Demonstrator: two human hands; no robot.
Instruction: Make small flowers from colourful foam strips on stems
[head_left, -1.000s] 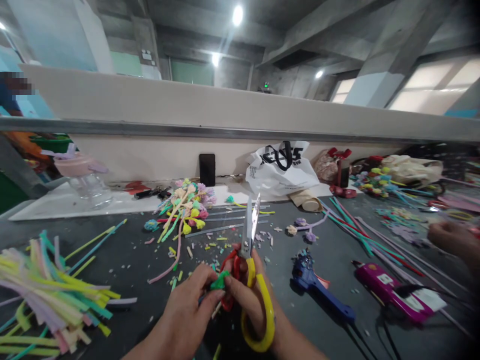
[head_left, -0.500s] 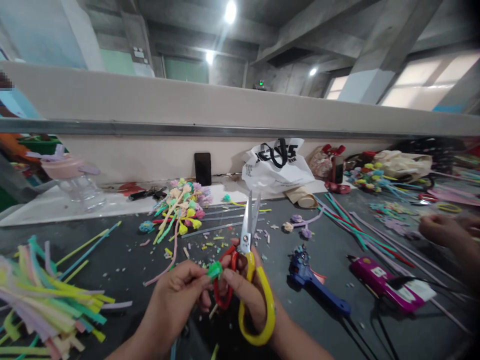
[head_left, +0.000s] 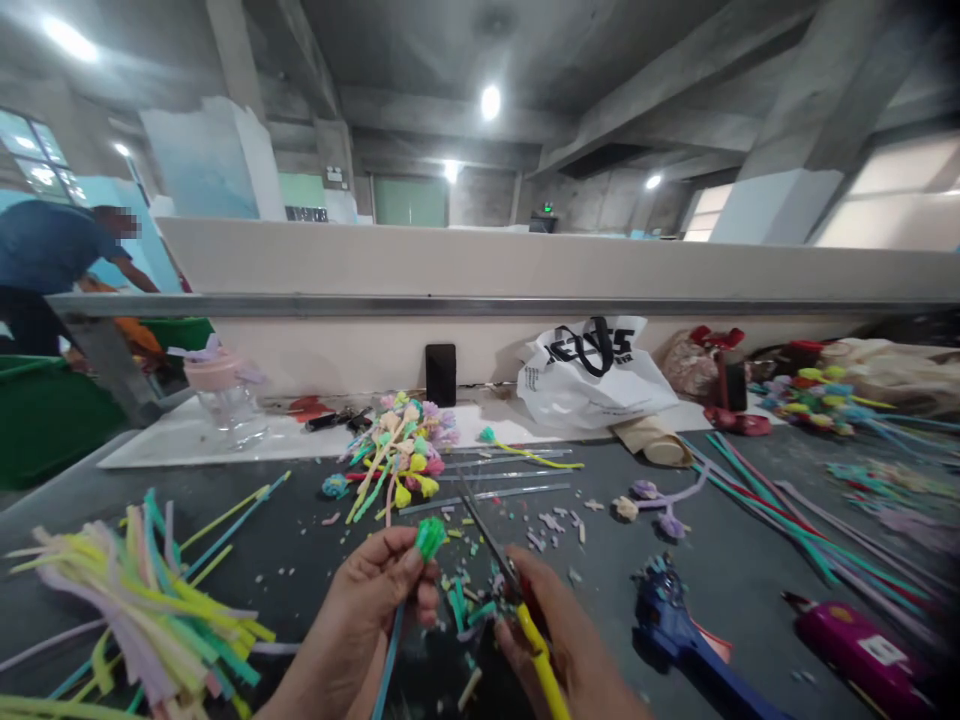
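My left hand [head_left: 375,590] pinches a small green fuzzy flower [head_left: 430,538] just under its head. A blue stem [head_left: 390,655] runs down from that hand. In my right hand [head_left: 559,630] is a pair of scissors [head_left: 491,540] with yellow and red handles, blades pointing up and to the left, apart from the flower. Between the hands, green and pale clippings [head_left: 469,605] lie scattered on the dark table [head_left: 315,565]. Beyond them rests a bunch of pastel pipe-cleaner flowers [head_left: 397,450].
Loose pipe cleaners [head_left: 142,600] are heaped at left, more [head_left: 780,500] at right. A blue glue gun [head_left: 679,625] and a magenta tool [head_left: 862,645] lie at right. Behind stand a bottle [head_left: 225,400], a phone [head_left: 440,374] and a white bag [head_left: 596,375]. A person [head_left: 67,260] bends at far left.
The scissors have come away from the flower and tilted left; my hands have moved apart. More green clippings show below. The view has tipped up and turned left, bringing a person into sight.
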